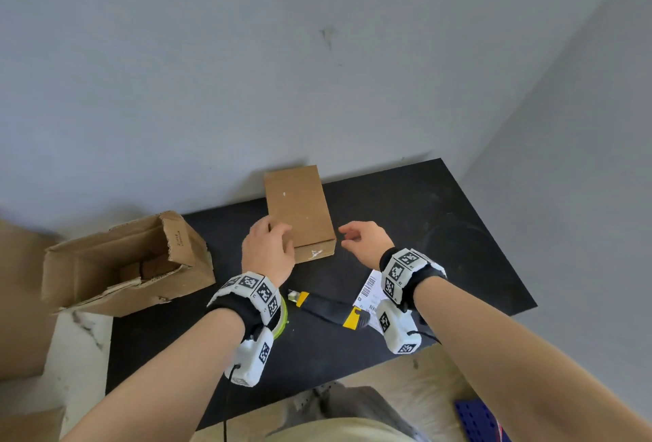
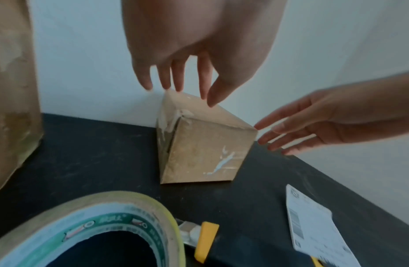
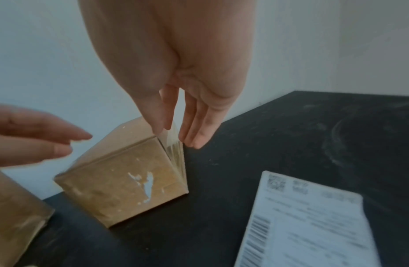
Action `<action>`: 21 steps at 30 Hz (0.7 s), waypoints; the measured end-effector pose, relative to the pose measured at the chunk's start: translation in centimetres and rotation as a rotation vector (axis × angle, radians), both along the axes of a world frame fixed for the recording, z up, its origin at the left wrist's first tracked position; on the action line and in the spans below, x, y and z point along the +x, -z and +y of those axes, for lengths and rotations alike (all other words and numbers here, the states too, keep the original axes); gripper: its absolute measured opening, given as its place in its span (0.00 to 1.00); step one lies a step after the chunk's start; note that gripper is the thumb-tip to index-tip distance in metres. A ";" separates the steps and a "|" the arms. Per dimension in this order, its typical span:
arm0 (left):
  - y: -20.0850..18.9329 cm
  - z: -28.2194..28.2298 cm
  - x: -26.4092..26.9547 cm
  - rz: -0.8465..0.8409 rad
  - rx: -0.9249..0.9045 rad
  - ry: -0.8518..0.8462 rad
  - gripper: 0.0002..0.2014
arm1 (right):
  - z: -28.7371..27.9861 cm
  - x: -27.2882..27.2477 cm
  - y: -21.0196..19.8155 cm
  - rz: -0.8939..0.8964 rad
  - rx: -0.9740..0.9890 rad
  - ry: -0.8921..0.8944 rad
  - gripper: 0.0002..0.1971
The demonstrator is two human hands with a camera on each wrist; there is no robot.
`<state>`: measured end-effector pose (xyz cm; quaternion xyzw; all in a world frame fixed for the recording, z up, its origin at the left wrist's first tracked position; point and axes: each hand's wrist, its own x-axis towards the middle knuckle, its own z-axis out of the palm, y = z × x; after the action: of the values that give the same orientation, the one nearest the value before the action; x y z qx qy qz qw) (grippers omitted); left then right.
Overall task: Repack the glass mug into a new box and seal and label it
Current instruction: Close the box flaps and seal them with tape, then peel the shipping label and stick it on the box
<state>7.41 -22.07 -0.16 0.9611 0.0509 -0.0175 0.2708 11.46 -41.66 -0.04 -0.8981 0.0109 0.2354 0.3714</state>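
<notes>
left hand (image 1: 269, 247), fingers loosely spread, over the near left corner of the closed box (image 1: 300, 211), centre frame on the black table (image 1: 441, 216); right hand (image 1: 365, 239), fingers relaxed, empty, beside it. box: stiff matte cardboard, scuffed, probably light; contents presumably fragile, best gripped by both long sides. shipping label (image 1: 370, 291) lower right.

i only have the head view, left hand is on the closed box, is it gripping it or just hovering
Observer: Hovering. In the left wrist view the left hand has straight fingers spread just above the closed box.
Operator: and the right hand
Observer: The right hand is open too, fingertips down by the box's right edge, holding nothing.
Operator: is that side taped
Observer: Yes, the right wrist view shows clear tape running down that side.
Operator: what's under my left wrist
Observer: A roll of tape, beside the yellow knife.
</notes>
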 end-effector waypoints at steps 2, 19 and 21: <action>-0.2 -1.0 -0.6 -0.104 0.006 0.139 0.12 | -1.0 -0.9 -0.2 -0.010 -0.071 -0.030 0.18; 4.6 -8.7 -4.6 0.238 0.052 0.607 0.15 | -8.7 -9.9 4.6 0.107 -0.316 0.014 0.18; 5.1 -9.4 -4.2 0.262 0.024 0.549 0.16 | -9.1 -10.5 5.3 0.106 -0.325 -0.005 0.18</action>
<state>3.24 -31.49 -5.31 0.9316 -0.1761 -0.2132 0.2358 0.95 -50.72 -5.35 -0.9326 0.0661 0.2786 0.2198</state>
